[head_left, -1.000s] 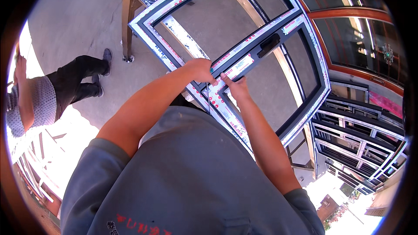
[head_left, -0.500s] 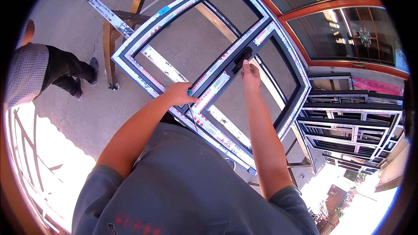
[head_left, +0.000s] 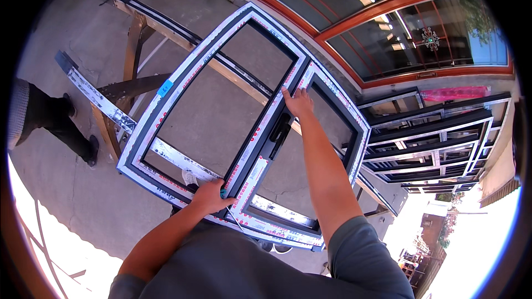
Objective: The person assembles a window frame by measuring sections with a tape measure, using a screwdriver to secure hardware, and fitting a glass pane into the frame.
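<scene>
A window frame with dark edges and white printed protective film lies in front of me on supports. My left hand is closed at the near end of its middle bar. In it is a screwdriver, with a bit of teal handle and a thin metal shaft showing; its tip is hard to make out. Farther up that bar, my right hand rests with fingers apart and holds nothing. Just nearer than this hand, a black window handle sits on the right sash.
Wooden trestles and a film-covered bar carry the frame. More window frames are stacked at the right, below a pink wrapped roll. A glazed wooden window stands far right. Another person's leg is at the left.
My right hand has left the black handle and moved farther along the middle bar. My left hand stays at the near end with the screwdriver. The view has shifted; the other person is farther left.
</scene>
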Action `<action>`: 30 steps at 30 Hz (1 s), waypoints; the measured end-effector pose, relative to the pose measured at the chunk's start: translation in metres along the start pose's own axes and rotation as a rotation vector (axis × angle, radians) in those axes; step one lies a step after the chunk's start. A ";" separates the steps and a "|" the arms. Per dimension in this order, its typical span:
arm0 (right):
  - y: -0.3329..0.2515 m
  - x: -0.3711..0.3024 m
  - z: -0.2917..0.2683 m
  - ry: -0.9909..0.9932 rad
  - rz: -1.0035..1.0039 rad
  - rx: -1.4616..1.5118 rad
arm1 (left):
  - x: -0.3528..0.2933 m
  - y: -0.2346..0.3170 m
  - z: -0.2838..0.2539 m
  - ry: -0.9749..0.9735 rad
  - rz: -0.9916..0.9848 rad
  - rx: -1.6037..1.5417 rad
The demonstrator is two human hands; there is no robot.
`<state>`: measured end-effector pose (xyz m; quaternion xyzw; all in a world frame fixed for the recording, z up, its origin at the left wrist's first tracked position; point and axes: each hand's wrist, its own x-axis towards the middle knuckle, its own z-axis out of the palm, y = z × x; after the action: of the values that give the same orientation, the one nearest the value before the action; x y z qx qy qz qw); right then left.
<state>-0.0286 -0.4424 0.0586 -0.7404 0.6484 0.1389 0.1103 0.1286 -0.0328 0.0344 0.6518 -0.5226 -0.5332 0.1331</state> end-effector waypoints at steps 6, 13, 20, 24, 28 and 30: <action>-0.032 0.000 0.008 0.063 -0.044 0.008 | 0.008 -0.004 -0.001 -0.019 0.016 -0.018; 0.000 -0.132 0.053 0.124 0.420 1.020 | 0.010 -0.002 -0.003 -0.034 0.029 -0.016; -0.015 -0.175 0.033 -0.222 0.400 1.143 | 0.010 -0.005 0.000 -0.010 0.042 -0.042; 0.039 -0.160 0.035 -0.127 0.001 0.626 | 0.008 -0.005 0.002 0.011 0.067 -0.027; 0.069 -0.133 0.025 0.007 -0.289 0.310 | 0.005 0.007 -0.009 0.009 0.038 -0.005; 0.074 -0.135 0.023 0.070 -0.315 0.242 | 0.005 0.008 -0.005 0.000 0.022 0.011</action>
<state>-0.1196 -0.3190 0.0854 -0.8183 0.5400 0.0152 0.1963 0.1283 -0.0420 0.0398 0.6465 -0.5328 -0.5289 0.1354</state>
